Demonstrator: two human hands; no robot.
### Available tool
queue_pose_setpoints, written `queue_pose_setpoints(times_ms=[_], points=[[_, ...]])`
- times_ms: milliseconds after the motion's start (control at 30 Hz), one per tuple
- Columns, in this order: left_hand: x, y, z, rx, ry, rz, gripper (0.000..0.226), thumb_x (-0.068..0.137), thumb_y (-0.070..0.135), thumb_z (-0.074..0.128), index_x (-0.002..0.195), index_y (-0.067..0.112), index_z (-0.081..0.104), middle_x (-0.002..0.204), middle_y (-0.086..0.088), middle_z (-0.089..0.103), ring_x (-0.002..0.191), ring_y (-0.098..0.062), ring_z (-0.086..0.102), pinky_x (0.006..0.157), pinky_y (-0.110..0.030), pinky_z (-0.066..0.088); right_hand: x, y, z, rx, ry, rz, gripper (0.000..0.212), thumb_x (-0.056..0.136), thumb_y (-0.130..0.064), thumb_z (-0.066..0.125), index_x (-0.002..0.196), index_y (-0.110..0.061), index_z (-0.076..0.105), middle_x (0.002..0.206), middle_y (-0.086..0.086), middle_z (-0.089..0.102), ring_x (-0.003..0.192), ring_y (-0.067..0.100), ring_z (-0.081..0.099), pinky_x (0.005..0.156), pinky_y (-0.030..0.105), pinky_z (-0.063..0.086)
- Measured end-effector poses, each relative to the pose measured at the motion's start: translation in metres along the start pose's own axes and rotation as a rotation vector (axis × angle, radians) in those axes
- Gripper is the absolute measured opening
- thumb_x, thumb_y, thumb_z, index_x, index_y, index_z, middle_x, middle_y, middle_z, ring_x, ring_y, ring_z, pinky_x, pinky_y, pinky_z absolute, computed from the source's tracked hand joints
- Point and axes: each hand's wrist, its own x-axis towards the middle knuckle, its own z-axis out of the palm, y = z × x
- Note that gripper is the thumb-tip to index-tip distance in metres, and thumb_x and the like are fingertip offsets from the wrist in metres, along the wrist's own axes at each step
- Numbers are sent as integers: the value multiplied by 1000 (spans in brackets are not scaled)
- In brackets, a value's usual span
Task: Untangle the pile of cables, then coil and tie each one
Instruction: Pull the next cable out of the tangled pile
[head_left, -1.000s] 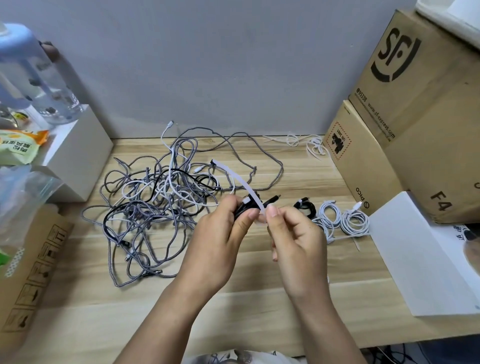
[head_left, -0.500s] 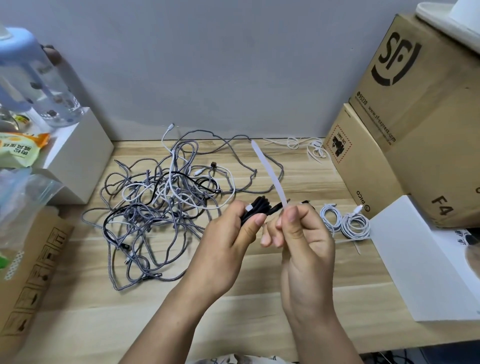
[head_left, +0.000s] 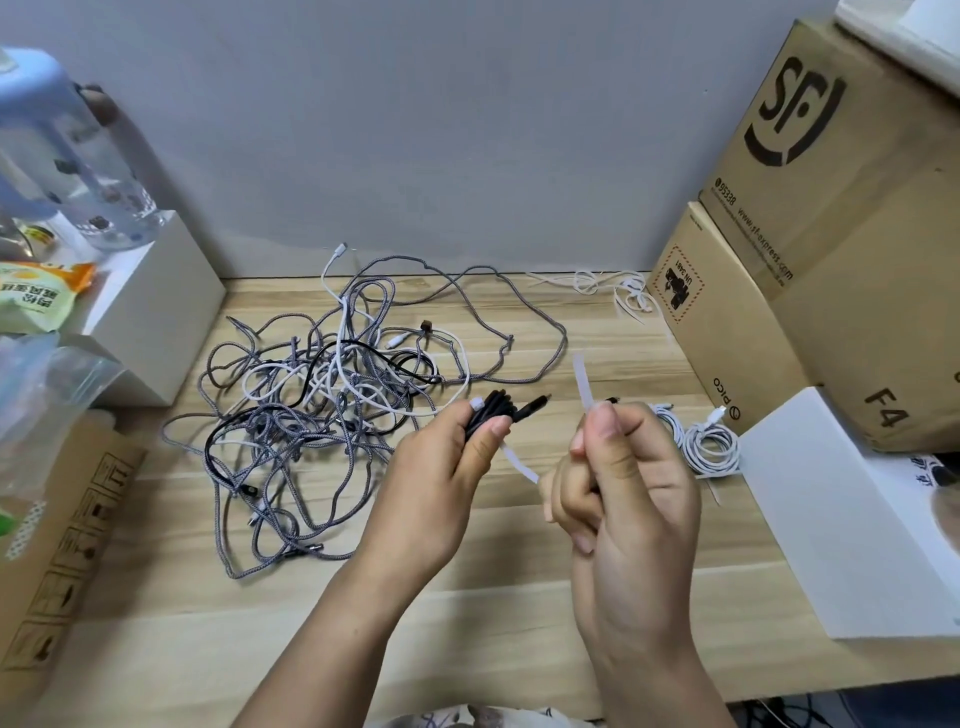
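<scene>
My left hand grips a coiled black cable above the wooden table, one plug sticking out to the right. A white cable tie runs from the coil under my left thumb to my right hand, which pinches it with its free end pointing up. A tangled pile of grey, white and black cables lies on the table to the left. Two coiled white cables lie to the right of my right hand.
Loose white ties lie by the back wall. Stacked cardboard boxes and a white box fill the right side. On the left stand a white box with a bottle and snack bag, plus a cardboard box.
My right hand has moved right and away from the left hand, pulling the white tie through so less of it sticks up. The left hand keeps holding the black coil.
</scene>
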Motion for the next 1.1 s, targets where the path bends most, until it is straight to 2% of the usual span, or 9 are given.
queue_pose_setpoints(times_ms=[67,167,300,400,533,733,900,1100], points=[[-2,2,2,64,-12,14,37,92,49,47,72,18,45,56,-12,44,58,-26,37,57,-42,33,1,-2,-1,-14,-7,16,19,73,-35,64,59,-26,56,43,-12,31,38,5,18,41,22,15],[-3,6,3,177,10,32,32,92,41,47,66,28,34,49,2,38,55,-24,33,54,-38,25,3,-1,-4,-91,-55,57,20,76,-34,64,58,-26,59,44,-13,31,38,4,18,39,16,17],[-3,6,0,45,3,67,27,88,51,44,71,31,46,57,-10,45,57,-25,40,55,-42,36,7,4,-7,-254,-115,178,19,78,-26,60,59,-26,62,46,-4,30,40,5,21,38,14,20],[-4,8,-1,7,-25,84,19,85,53,43,72,39,48,56,-4,41,56,-20,37,54,-43,36,9,7,-7,-298,-112,216,19,77,-27,58,59,-25,63,52,6,32,42,6,23,39,14,21],[-5,7,-1,12,-24,85,24,86,50,44,72,31,46,57,-4,42,60,-28,39,55,-46,38,10,9,-7,-315,-100,245,20,76,-28,58,57,-26,62,45,-5,32,40,5,22,39,13,20],[-6,10,0,42,-13,90,24,87,44,44,67,31,42,59,-8,45,59,-27,39,54,-42,37,11,10,-7,-333,-98,263,21,75,-29,58,55,-26,62,47,-2,33,40,6,22,38,14,20],[-6,11,0,53,-12,82,22,86,48,43,69,35,43,62,-10,47,60,-27,41,57,-43,39,11,11,-7,-340,-92,267,21,75,-29,58,54,-26,62,49,1,33,39,5,23,38,14,20],[-7,11,1,96,9,81,24,86,47,42,68,32,41,58,-8,48,60,-28,43,57,-43,39,11,8,-4,-312,-66,289,27,78,-22,60,52,-22,59,43,-8,32,37,3,22,37,12,20]])
